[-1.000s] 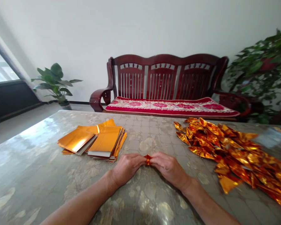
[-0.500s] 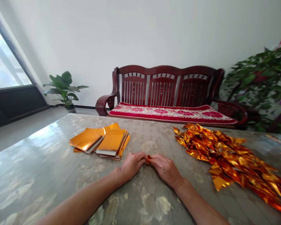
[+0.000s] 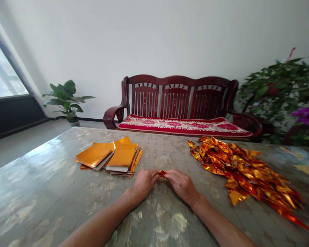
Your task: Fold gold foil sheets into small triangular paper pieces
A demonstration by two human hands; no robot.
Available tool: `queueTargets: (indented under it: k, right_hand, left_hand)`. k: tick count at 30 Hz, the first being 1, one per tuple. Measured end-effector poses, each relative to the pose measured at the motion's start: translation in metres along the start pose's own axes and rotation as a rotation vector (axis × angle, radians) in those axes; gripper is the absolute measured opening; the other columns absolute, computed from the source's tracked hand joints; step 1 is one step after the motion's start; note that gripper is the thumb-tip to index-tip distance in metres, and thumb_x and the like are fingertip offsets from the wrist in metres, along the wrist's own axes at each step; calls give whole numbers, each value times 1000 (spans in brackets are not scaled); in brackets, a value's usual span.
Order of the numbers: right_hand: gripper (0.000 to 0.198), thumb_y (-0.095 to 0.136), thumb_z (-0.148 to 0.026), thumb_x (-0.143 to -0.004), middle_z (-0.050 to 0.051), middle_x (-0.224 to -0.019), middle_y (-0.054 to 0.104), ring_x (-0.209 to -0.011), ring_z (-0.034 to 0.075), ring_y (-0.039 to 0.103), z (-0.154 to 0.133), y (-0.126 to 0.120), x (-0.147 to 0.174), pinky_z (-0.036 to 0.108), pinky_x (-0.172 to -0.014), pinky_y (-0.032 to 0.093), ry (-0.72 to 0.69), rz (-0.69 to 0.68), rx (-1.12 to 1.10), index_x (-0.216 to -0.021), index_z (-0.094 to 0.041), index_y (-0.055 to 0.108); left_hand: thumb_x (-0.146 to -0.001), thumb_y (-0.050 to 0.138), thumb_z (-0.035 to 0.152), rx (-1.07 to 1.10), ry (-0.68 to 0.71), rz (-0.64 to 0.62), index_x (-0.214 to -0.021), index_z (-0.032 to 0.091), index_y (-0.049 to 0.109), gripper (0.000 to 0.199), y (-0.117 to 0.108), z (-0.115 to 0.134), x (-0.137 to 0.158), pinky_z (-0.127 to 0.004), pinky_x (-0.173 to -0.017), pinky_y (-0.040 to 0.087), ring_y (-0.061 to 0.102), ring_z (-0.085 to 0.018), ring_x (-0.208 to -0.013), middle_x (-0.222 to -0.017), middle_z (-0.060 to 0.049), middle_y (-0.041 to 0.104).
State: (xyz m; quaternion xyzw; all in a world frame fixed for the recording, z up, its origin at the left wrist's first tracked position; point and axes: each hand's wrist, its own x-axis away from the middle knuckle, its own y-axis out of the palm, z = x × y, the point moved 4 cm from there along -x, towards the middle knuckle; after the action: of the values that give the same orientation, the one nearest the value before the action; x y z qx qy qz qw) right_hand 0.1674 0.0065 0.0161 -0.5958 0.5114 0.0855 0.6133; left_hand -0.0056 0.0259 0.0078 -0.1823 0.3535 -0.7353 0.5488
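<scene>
A small folded piece of orange-gold foil paper (image 3: 162, 174) is pinched between both hands over the middle of the table. My left hand (image 3: 145, 182) grips its left end, with the fingers closed. On its right end, the fingertips of my right hand (image 3: 182, 185) are pressed together. Much of the piece is hidden by the fingers. Left of my hands lie stacks of flat square gold foil sheets (image 3: 122, 155), somewhat fanned, with pale undersides showing. To the right spreads a heap of folded, pointed foil pieces (image 3: 243, 171), shiny orange and gold.
The table (image 3: 67, 192) has a grey floral, glossy cover. Beyond it stands a dark red wooden bench (image 3: 175, 91) with a red patterned cushion (image 3: 181, 125). Clear plastic (image 3: 293, 152) lies at the right edge. Potted plants stand at left (image 3: 69, 97) and right (image 3: 275, 85).
My hands have drawn slightly apart, and more of the folded foil shows between the fingertips. The view has turned a little to the right.
</scene>
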Motion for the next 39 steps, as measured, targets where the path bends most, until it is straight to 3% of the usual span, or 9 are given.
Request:
queueTargets:
  k: [7,11,14,17,22,32,39]
  right_hand:
    - [18,51,-18,-95,4,-94,73,-84,16,70,6,4,2,27,-75,57,110,-86,-94,-100,-22,68]
    - [10,56,-22,-90,1,-83,73,-75,16,70,14,9,4,27,-71,55,383,-190,-96,-93,-23,65]
    - [19,56,-21,-87,1,-87,74,-80,18,71,19,9,2,28,-74,54,546,-223,-103,-105,-23,62]
    - [24,53,-17,-87,1,-97,76,-91,19,71,19,6,-6,29,-82,52,522,-309,-85,-106,-25,66]
    - [26,53,-16,-87,1,-97,77,-88,18,72,18,4,-13,28,-81,53,419,-390,-20,-100,-27,73]
    - [24,54,-19,-89,1,-94,77,-85,18,72,8,17,-8,27,-78,54,442,-164,-3,-99,-26,75]
    - [26,49,-19,-93,5,-96,76,-87,18,72,-2,21,-8,27,-79,53,338,-204,95,-102,-22,73]
  left_hand:
    - [-94,47,28,-161,109,14,-83,21,70,27,4,2,4,-24,-64,36,65,-18,-75,-81,-5,72]
    - [-95,46,29,-187,89,14,-83,22,70,28,4,1,3,-23,-65,37,66,-18,-77,-80,-2,73]
    - [-96,45,30,-214,72,22,-82,22,69,29,4,0,4,-23,-65,37,67,-17,-76,-78,-2,73]
    - [-96,46,30,-265,55,41,-83,22,69,28,2,-1,5,-23,-64,37,67,-17,-76,-79,-3,73]
    - [-95,47,29,-286,54,45,-86,23,70,25,1,0,5,-23,-64,38,68,-18,-79,-85,-4,74]
    - [-97,44,24,-279,118,42,-98,23,69,25,2,3,4,-24,-71,43,69,-18,-86,-92,-2,75]
    - [-98,40,23,-406,145,16,-92,21,65,25,1,4,4,-25,-69,45,68,-18,-82,-90,-4,73]
